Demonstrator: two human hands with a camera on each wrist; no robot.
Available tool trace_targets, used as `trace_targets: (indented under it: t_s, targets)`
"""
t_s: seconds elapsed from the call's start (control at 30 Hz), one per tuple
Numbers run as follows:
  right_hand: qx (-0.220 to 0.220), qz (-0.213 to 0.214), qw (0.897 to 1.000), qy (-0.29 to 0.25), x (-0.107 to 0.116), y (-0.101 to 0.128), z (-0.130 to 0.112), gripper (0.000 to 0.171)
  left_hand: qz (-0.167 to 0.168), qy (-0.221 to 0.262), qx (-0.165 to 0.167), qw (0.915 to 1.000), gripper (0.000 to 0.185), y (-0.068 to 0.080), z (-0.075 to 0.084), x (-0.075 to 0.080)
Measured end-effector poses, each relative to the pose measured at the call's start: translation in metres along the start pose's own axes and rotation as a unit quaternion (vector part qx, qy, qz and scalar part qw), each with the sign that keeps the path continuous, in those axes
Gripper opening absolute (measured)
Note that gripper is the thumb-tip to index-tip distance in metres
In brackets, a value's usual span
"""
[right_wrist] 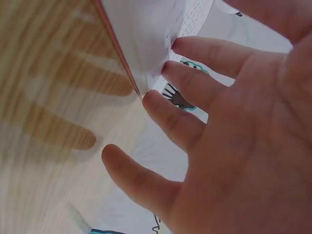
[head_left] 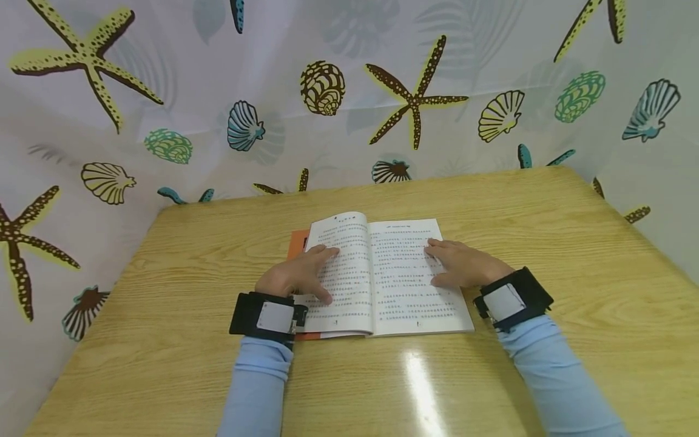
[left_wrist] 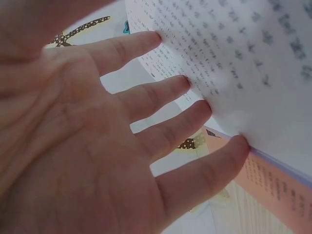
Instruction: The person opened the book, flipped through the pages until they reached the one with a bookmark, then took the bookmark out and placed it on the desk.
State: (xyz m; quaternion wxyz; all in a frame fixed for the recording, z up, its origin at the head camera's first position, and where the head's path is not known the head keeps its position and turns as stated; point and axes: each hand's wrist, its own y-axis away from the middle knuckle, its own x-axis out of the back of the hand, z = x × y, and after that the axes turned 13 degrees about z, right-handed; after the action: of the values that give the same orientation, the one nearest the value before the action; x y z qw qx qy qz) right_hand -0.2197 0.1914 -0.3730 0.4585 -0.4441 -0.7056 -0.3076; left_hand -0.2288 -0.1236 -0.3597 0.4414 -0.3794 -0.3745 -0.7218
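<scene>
An open book (head_left: pixel 401 273) with printed pages lies flat on the wooden table. Its left page (head_left: pixel 346 261) bulges upward near the spine, and an orange cover edge (head_left: pixel 297 243) shows beyond that page. My left hand (head_left: pixel 297 273) rests on the outer part of the left page, fingers spread; in the left wrist view the fingertips (left_wrist: pixel 207 108) touch the paper. On the opposite side, my right hand (head_left: pixel 464 264) lies over the right page's outer edge. The right wrist view shows its spread fingers (right_wrist: pixel 170 119) reaching the page edge, with the little finger out past the book.
The wooden table (head_left: pixel 180 291) stretches around the book, with a bright glare streak in front of it. A white cloth (head_left: pixel 207 79) printed with starfish and shells hangs behind and along the sides. Each wrist wears a black strap (head_left: pixel 516 297).
</scene>
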Motion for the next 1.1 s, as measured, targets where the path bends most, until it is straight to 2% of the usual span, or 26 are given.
trace_targets:
  t_s: [0.13, 0.33, 0.4, 0.57, 0.8, 0.97, 1.03, 1.1]
  targets:
    - [-0.014, -0.006, 1.000, 0.009, 0.002, 0.001, -0.005, 0.069, 0.001, 0.000, 0.012, 0.9999, 0.101, 0.000, 0.001, 0.000]
    - [-0.109, 0.003, 0.993, 0.049, 0.004, -0.001, -0.008, 0.086, 0.006, -0.001, 0.028, 0.9996, 0.101, 0.001, 0.002, 0.000]
    - [-0.120, 0.007, 0.991, 0.059, 0.005, -0.001, -0.008, 0.084, 0.007, 0.001, 0.029, 0.9995, 0.101, 0.001, 0.002, -0.001]
    - [-0.113, 0.010, 0.992, 0.059, 0.006, -0.002, -0.008, 0.071, 0.006, 0.006, 0.031, 0.9995, 0.101, 0.001, 0.002, 0.000]
    - [-0.125, 0.021, 0.989, 0.075, 0.003, -0.003, -0.011, 0.070, 0.003, 0.000, 0.021, 0.9998, 0.102, 0.000, 0.002, 0.001]
    - [-0.091, 0.062, 0.988, 0.110, 0.004, -0.001, -0.018, 0.065, 0.003, 0.001, 0.023, 0.9997, 0.102, 0.000, 0.002, 0.001]
    - [-0.080, 0.090, 0.988, 0.100, 0.005, 0.000, -0.019, 0.054, 0.004, 0.002, 0.022, 0.9998, 0.102, 0.001, 0.002, 0.001]
    - [-0.067, 0.120, 0.987, 0.084, 0.007, 0.000, -0.019, 0.033, 0.004, 0.004, 0.023, 0.9997, 0.101, 0.001, 0.002, 0.001]
